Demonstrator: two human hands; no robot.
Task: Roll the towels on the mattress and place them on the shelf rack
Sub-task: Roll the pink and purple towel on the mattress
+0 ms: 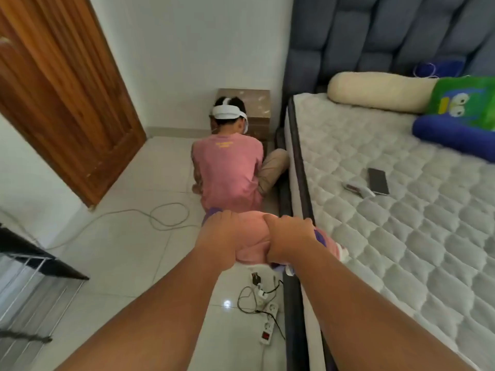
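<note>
I see both grips closed on rolled pink towel [253,238] | mattress [401,210] right of grips | shelving left, rack [34,290] left of grips

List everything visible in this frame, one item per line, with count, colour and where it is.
Rolled pink and purple towel: one, held in both hands above the floor beside the bed.
White quilted mattress: one, right.
Grey padded headboard: one, top right.
Cream bolster pillow: one, at the mattress head.
Green and blue cushion: one, beside the bolster.
Dark phone: one, on the mattress.
White power strip: one, on the floor, with cables.
Brown wooden door: one, left.
Wire shelf rack: one, black-topped, lower left.
Seated person in pink shirt: one, on the floor ahead.
Left hand: gripping the towel.
Right hand: gripping the towel.
</note>
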